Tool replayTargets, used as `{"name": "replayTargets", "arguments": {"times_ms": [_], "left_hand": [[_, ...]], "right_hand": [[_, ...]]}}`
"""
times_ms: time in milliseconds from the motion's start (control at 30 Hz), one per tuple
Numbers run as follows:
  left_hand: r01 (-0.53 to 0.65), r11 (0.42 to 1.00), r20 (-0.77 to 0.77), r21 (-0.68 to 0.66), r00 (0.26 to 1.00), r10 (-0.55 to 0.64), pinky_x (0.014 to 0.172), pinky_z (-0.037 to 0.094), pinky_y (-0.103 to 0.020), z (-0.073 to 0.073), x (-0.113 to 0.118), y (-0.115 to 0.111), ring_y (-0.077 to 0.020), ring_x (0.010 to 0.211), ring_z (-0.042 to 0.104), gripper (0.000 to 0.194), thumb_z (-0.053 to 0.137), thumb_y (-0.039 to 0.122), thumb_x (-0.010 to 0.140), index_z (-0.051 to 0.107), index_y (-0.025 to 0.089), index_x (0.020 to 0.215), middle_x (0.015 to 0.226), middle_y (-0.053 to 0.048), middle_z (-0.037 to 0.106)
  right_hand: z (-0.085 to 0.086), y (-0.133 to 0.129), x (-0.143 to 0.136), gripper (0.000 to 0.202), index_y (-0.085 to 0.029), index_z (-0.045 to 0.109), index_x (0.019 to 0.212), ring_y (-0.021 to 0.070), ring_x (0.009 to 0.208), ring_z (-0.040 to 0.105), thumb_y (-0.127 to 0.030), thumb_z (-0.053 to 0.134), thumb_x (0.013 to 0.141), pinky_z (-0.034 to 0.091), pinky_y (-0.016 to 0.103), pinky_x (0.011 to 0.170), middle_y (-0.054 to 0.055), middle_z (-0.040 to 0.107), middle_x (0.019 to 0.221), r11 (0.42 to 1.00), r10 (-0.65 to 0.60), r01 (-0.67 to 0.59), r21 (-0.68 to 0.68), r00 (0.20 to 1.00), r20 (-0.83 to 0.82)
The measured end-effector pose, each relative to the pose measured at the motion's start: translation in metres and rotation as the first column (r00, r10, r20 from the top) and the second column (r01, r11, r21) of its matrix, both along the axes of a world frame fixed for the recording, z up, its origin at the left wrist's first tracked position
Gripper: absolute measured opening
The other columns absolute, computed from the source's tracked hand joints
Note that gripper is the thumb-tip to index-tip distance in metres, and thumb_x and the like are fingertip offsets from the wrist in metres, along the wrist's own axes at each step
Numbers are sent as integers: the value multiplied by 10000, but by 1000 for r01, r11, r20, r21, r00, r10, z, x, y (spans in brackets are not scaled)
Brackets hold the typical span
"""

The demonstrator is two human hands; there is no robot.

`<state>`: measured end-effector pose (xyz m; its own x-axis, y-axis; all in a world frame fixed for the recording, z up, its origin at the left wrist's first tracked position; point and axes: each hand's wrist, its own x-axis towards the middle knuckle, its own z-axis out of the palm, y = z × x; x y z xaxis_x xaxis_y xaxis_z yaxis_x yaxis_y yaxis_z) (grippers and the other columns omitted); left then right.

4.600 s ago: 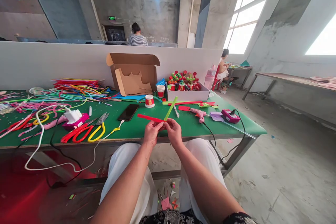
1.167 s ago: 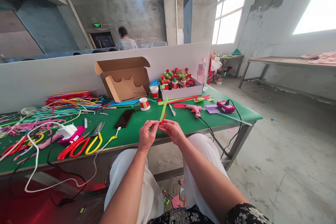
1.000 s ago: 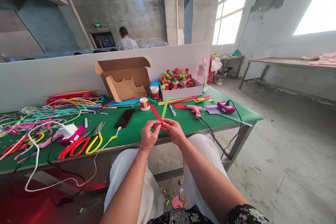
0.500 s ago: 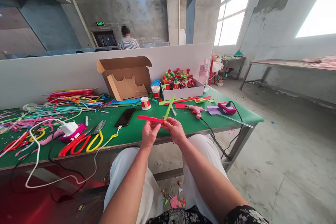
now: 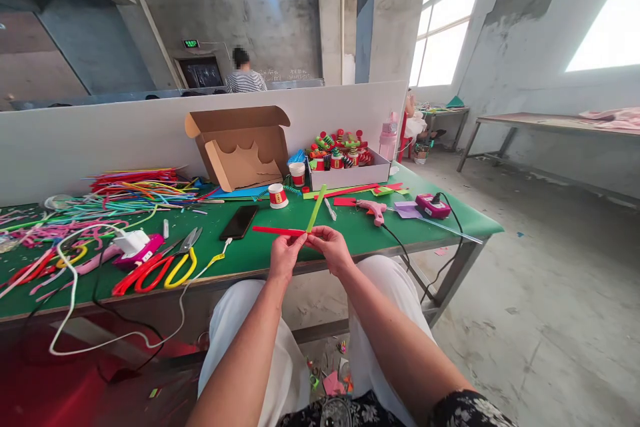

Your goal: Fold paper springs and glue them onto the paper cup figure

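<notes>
Bench [image 5: 470, 217]: green top, loaded with stock and tools; pink glue gun [image 5: 373, 210] lay right of the hands, untouched.
Cardboard carton [image 5: 247, 127]: stood gaping at the back.
White box [image 5: 350, 178]: held many red-and-green pieces, apparently finished.
Left hand [image 5: 286, 259]: grip pinched the red strip at the joint.
Right hand [image 5: 330, 250]: grip pinched the joint end, thumb and fingers together.
Red strip [image 5: 277, 231]: between both hands at the bench's near edge, running out left.
Green strip [image 5: 316, 210]: ran from the joint toward the back, leaning right.
Joint [image 5: 309, 232]: strips met at an angle; glued or only overlapped, could not tell. Judged early: ends paired, most of both lengths left unworked.
Change: a second ago the red strip slanted up and left; now it lay nearly level. Gun and boxes stayed put.
</notes>
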<state>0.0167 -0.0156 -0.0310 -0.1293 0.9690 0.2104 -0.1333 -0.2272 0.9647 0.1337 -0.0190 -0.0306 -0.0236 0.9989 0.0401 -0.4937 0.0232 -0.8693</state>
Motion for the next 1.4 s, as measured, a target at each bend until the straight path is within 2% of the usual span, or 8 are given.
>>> {"name": "replayTargets", "arguments": {"times_ms": [267,433,500,633,800,900,1100,1400], "left_hand": [[46,999,74,-22,996,-44,653,513,-329,-5,4,2,-174,581,621,350,784,458,558,689,148,688,620,-36,695],[-52,998,-161,31,985,56,528,418,-255,-3,-5,5,-139,515,539,281,756,431,582,671,168,628,534,-1,636],[-40,999,-221,31,974,45,506,388,-249,-1,-9,5,-131,498,508,270,754,427,579,666,172,604,514,5,616],[55,998,-114,-11,992,-56,529,405,-252,1,-10,5,-140,549,538,302,755,445,585,686,161,660,594,-17,655],[81,995,76,-64,994,-76,585,434,-259,0,-2,4,-137,588,566,350,807,431,523,690,148,693,652,-28,682],[116,990,190,-85,977,-98,624,458,-275,-1,-1,4,-142,606,583,396,820,448,484,668,150,697,657,-19,676],[74,995,61,-62,996,-70,570,430,-243,-1,-4,5,-121,576,554,364,816,434,524,651,152,684,631,-6,648],[238,966,228,-96,950,-212,696,509,-345,7,-3,-1,-180,622,643,423,850,416,486,678,130,747,671,-37,699]], "right_hand": [[-2,2,-1,383,-187,609,682,168,614,654,-385,862,474,557,353,738,-7,666,646,999,31,-32,25,999,44],[2,2,4,349,-186,636,699,131,618,621,-361,856,493,542,295,706,-26,655,656,995,77,-87,58,985,155],[4,2,7,346,-179,644,699,127,609,612,-372,850,499,540,292,690,-21,657,666,990,111,-125,60,974,195],[4,2,6,332,-186,628,691,152,621,635,-370,842,517,548,324,712,-11,664,665,993,95,-106,56,981,170],[2,1,-4,347,-196,606,672,168,614,644,-378,848,502,554,335,708,-9,662,649,998,6,-13,62,993,120],[1,-1,-8,376,-195,604,674,169,621,649,-412,848,491,562,339,708,-6,677,676,998,5,-9,68,998,67],[5,-4,-7,382,-200,647,748,169,616,654,-431,841,512,568,324,688,-14,681,673,996,-46,37,80,992,115],[3,-6,-12,386,-195,621,739,194,647,677,-456,824,540,584,352,682,-4,685,690,995,-75,73,62,996,37]]}}
